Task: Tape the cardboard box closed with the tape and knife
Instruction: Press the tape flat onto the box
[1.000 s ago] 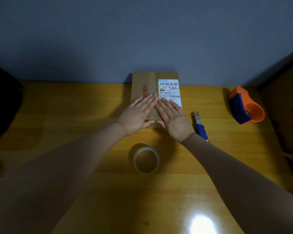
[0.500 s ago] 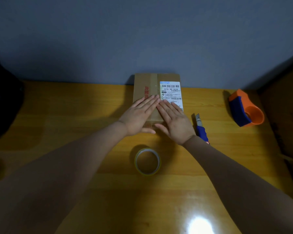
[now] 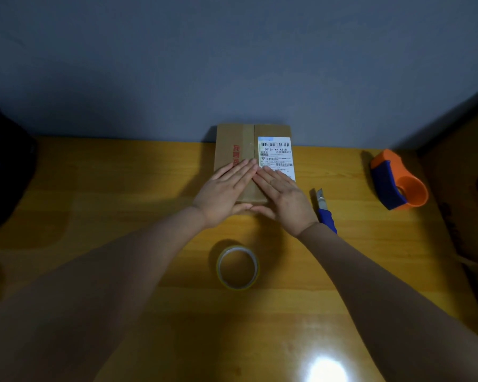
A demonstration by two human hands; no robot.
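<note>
Centrally, a cardboard box (image 3: 253, 158) is set flat on the wooden table (image 3: 122, 188), against the wall. Left hand (image 3: 225, 193) and right hand (image 3: 283, 198) are laid flat on it, fingers spread, covering its near end. Tape roll (image 3: 238, 267): lying nearer. Knife (image 3: 325, 210): right of the box, handle partly hidden by the wrist.

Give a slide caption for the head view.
Both hands, left hand and right hand, press flat on the cardboard box.
</note>
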